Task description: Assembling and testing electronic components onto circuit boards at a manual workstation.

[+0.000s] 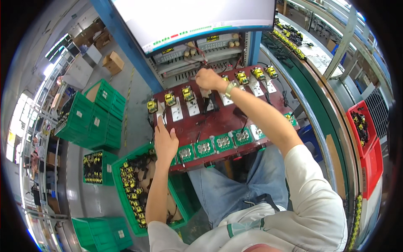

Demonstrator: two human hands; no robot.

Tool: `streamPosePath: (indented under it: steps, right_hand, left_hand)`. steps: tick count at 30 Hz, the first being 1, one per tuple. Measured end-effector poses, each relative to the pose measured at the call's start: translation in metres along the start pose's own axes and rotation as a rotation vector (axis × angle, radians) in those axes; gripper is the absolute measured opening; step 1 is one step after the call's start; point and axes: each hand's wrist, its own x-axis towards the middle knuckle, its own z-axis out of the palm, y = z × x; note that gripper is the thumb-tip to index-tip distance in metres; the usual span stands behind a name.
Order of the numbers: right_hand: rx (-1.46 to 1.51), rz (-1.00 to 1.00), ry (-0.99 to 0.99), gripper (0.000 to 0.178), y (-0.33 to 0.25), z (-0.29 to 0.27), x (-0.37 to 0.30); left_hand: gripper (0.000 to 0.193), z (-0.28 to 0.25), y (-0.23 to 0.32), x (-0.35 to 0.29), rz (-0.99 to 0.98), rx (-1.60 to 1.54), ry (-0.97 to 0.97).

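My right hand (209,80) reaches over the far middle of a dark red bench (191,124), its fingers curled closed. Whatever they hold, if anything, is hidden. Below and beside it runs a row of yellow-and-black circuit boards (187,93), several with white plates (193,108) in front and black cables (211,103) among them. At the bench's left side is my left hand (166,140), with its index finger stretched forward and the thumb apart. Its fingertips are close to the leftmost white plate and a dark cable. I see nothing held in it.
Green boards with round metal contacts (204,148) line the bench's near edge. A screen (197,19) hangs above a rack (197,59). A green crate (119,191) of yellow-and-black boards stands left of my legs. Rightward are a metal rail (308,105) and red bins (371,166).
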Motion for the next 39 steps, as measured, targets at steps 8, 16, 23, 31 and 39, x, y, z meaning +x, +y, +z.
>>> streamPosePath:
  steps: [8,16,23,31,39]
  right_hand:
    - [0.326,0.073,-0.141,0.029,-0.003,-0.034,-0.001]
    - [-0.03,-0.055,-0.034,0.034,0.0,-0.017,-0.01]
    - [-0.193,-0.134,0.022,0.031,0.025,0.001,0.008]
    - [-0.435,-0.312,0.294,0.03,0.031,0.031,-0.012]
    - [-0.296,-0.268,0.483,0.023,-0.051,0.007,-0.132]
  left_hand:
    - [0.053,-0.025,0.003,0.019,-0.216,-0.91,-0.14]
    - [0.047,-0.079,0.011,0.018,-0.348,-1.435,-0.39]
    - [0.044,-0.07,0.008,-0.01,-0.405,-1.76,-0.496]
    - [0.048,-0.081,0.015,-0.048,-0.428,-1.7,-0.648]
    - [0.034,-0.078,-0.006,-0.082,-0.399,-1.566,-0.704]
